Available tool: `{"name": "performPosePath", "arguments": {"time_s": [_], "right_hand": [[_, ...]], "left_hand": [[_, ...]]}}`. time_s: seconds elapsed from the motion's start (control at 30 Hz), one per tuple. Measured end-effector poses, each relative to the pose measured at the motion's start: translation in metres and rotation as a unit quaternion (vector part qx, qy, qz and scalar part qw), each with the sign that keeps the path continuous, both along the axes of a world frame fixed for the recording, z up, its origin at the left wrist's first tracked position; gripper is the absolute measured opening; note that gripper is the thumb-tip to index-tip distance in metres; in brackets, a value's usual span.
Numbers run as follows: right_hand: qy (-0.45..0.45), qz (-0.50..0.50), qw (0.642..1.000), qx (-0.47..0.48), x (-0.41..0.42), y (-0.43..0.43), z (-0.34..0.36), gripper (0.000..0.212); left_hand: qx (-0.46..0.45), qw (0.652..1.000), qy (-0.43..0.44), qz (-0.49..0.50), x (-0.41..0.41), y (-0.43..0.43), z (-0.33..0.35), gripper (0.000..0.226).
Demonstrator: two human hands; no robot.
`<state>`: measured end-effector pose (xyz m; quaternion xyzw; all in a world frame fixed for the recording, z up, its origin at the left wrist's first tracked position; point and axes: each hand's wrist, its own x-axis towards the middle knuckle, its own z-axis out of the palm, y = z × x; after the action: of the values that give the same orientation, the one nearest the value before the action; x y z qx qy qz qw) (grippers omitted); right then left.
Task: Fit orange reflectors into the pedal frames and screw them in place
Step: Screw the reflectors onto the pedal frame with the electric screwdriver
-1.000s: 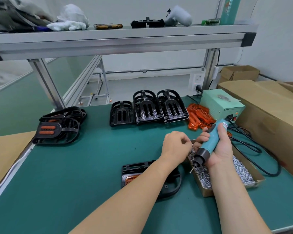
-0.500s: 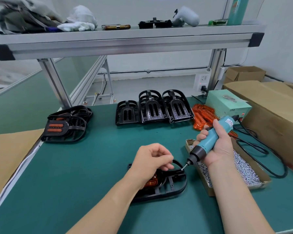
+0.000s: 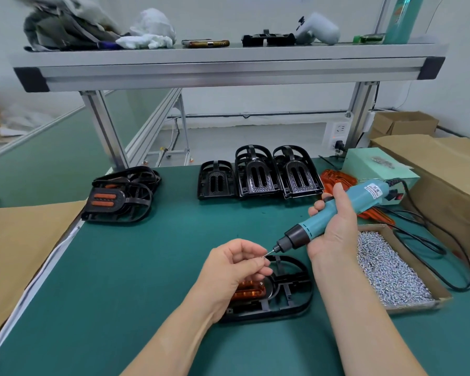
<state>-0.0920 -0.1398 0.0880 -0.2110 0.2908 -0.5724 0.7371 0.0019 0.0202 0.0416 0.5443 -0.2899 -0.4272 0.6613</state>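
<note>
While the pedal frame [image 3: 292, 279] lies nearest, its orange reflector [image 3: 251, 290] seated but half hidden, the left hand [image 3: 236, 270], back from the screw box [image 3: 418, 306], now pinches a screw [image 3: 264, 256] at the bit of the screwdriver [image 3: 312, 225] the right hand [image 3: 337, 232] grips: driving looks next. Whether the screw has seated is unclear.

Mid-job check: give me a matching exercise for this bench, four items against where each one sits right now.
Items
1. electric screwdriver
2. box of screws
3. pedals with reflectors fitted
4. empty pedal frames

Places
A. in a row at the back of the table
B. stacked near the table's left edge
C. gripped in the right hand
D. just right of the pedal being worked on

Pairs: 1-C, 2-D, 3-B, 4-A
</note>
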Motion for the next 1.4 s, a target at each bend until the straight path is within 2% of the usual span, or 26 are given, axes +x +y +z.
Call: {"name": "performPosePath", "arguments": {"time_s": [0.83, 0.97, 1.2, 1.4], "right_hand": [[0.027, 0.008, 1.0, 0.01, 0.0006, 0.0054, -0.0018, 0.023], [0.03, 0.004, 0.999, 0.01, 0.0019, 0.006, -0.0034, 0.023], [0.033, 0.0, 0.999, 0.008, 0.0048, 0.0067, -0.0068, 0.025], [0.022, -0.009, 1.0, 0.011, 0.0019, 0.0043, -0.0059, 0.032]], "left_hand": [[-0.013, 1.0, -0.008, 0.015, 0.0027, 0.0051, -0.0026, 0.021], [0.0, 0.999, -0.042, 0.021, 0.0029, 0.0052, -0.0015, 0.021], [0.027, 0.982, -0.179, 0.047, -0.0031, 0.0023, -0.0013, 0.032], [0.018, 0.985, -0.16, 0.059, -0.0024, 0.005, -0.0021, 0.031]]}}
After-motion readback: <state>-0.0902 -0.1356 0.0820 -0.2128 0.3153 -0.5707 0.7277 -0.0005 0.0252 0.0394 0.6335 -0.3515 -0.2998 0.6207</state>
